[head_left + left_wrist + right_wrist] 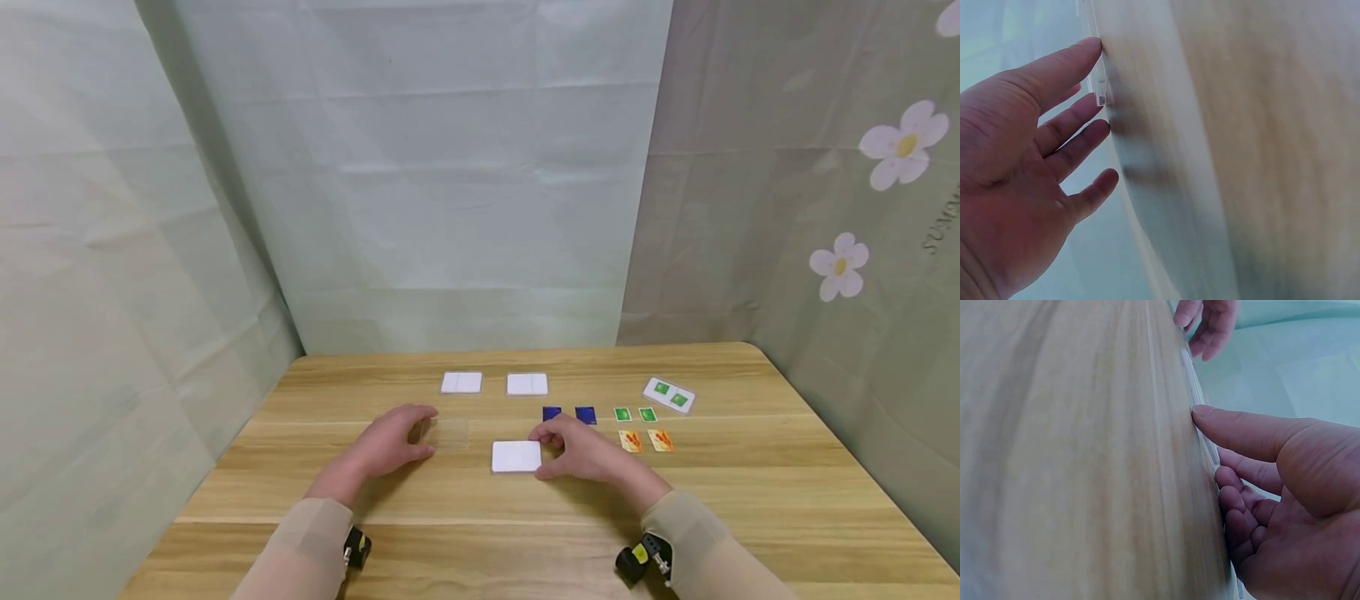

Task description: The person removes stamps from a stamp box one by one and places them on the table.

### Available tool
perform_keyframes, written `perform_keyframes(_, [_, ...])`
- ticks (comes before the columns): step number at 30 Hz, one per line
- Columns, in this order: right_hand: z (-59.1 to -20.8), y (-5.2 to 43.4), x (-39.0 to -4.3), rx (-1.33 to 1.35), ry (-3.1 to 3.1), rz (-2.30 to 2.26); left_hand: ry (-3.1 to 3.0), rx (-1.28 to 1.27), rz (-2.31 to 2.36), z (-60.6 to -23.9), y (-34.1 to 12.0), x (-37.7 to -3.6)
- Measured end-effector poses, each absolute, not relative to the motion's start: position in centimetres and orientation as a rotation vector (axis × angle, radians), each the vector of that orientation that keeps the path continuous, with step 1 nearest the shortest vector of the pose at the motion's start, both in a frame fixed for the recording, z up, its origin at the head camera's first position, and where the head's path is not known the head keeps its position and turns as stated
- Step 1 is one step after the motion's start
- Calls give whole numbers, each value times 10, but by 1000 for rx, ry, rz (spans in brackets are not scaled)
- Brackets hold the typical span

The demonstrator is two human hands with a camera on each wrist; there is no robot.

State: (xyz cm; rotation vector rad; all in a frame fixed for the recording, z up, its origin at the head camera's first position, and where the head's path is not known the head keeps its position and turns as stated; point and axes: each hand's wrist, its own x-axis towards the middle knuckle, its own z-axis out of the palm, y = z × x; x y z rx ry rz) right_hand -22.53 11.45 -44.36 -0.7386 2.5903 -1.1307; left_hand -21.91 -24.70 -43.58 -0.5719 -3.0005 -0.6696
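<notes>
A clear, flat plastic piece [453,434] lies on the table, left of centre. My left hand [393,439] holds it by its left end, thumb at the near edge and fingers at the far edge; its clear rim [1101,94] shows between thumb and fingers in the left wrist view. To the right lies a white rectangular card [515,457]. My right hand [583,450] grips this card's right end between thumb and forefinger, the other fingers curled beneath the palm. Seen edge-on in the right wrist view, the card [1192,378] is thin and flat against the wood.
Two white cards in clear holders, one left [461,382] and one right [527,384], lie at the back of the wooden table [450,550]. Small blue [586,415], green [647,414] and orange [661,441] squares lie right. Behind them sits a holder with green squares [670,396].
</notes>
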Motion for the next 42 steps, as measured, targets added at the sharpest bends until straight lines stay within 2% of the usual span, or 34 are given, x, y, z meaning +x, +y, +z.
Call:
perform_keyframes(13, [-445, 115, -226, -745, 2595, -1126, -2936, -601, -618, -432, -231, -220])
perform_keyframes(24, [-447, 115, -227, -738, 2605, -1119, -2846, -817, -594, -422, -205, -215])
perform_keyframes(42, [-444, 116, -227, -763, 2583, -1142, -2841, -948, -581, -425, -168, -212])
